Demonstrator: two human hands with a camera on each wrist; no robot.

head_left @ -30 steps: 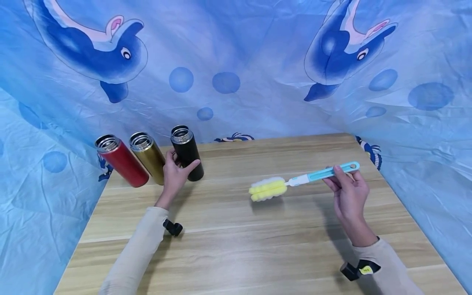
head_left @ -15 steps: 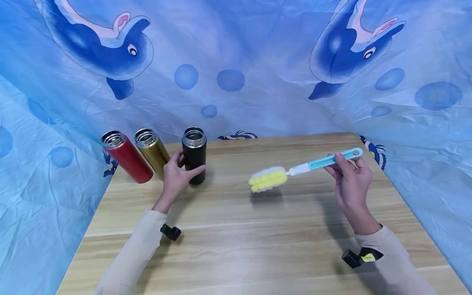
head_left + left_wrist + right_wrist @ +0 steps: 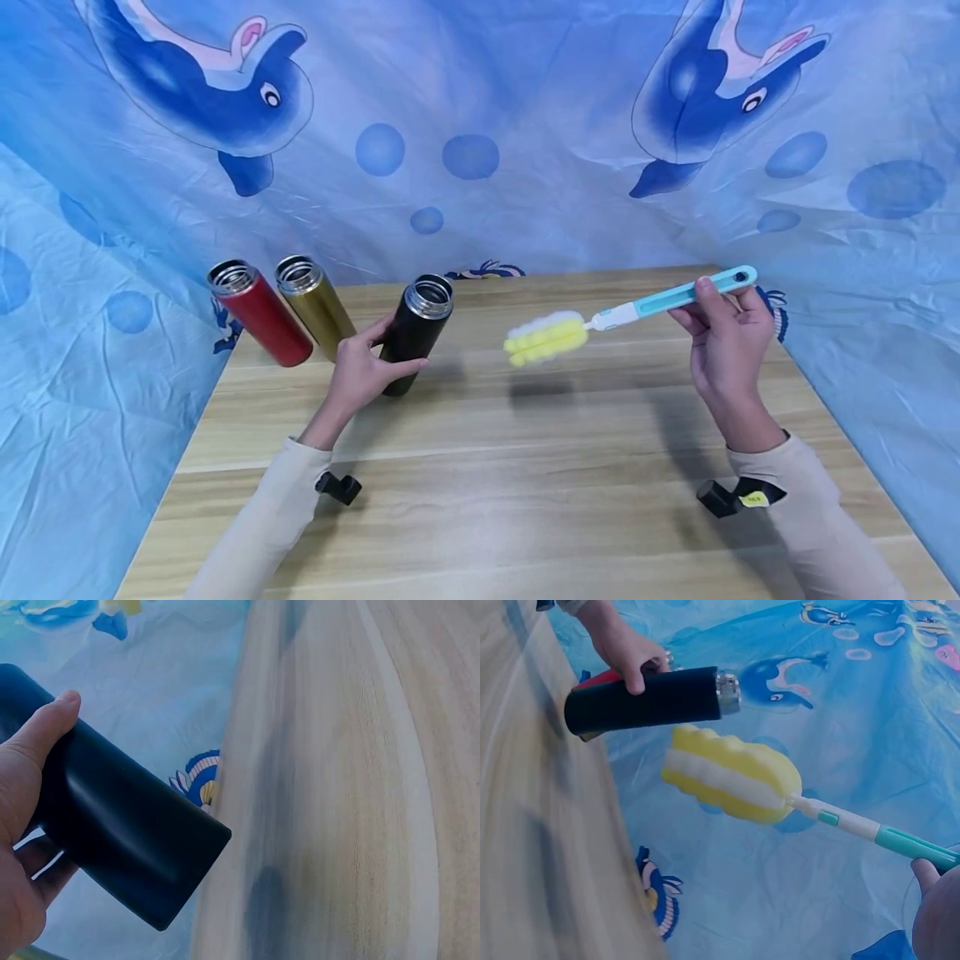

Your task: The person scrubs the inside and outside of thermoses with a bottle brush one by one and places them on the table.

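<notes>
My left hand [image 3: 360, 372] grips a black thermos bottle [image 3: 417, 333] round its lower body. The bottle is lidless and tilted, its steel mouth leaning right; in the left wrist view its base [image 3: 180, 877] hangs clear of the table. On the right, my right hand [image 3: 729, 337] pinches the turquoise handle of a bottle brush [image 3: 660, 300] between thumb and fingers. The brush's yellow and white sponge head [image 3: 546, 337] points left toward the bottle, held above the table with a gap between them. In the right wrist view the sponge head [image 3: 731, 776] is below the bottle's mouth.
A red thermos [image 3: 262, 317] and a gold thermos [image 3: 317, 308], both lidless, stand upright at the table's back left. The wood table [image 3: 510, 500] ends at a blue curtain [image 3: 525, 208] with printed dolphins, which hangs behind and along both sides.
The black bottle has been lifted off the table, moved right and tilted by my left hand. My right hand has raised the brush, its handle end rising most.
</notes>
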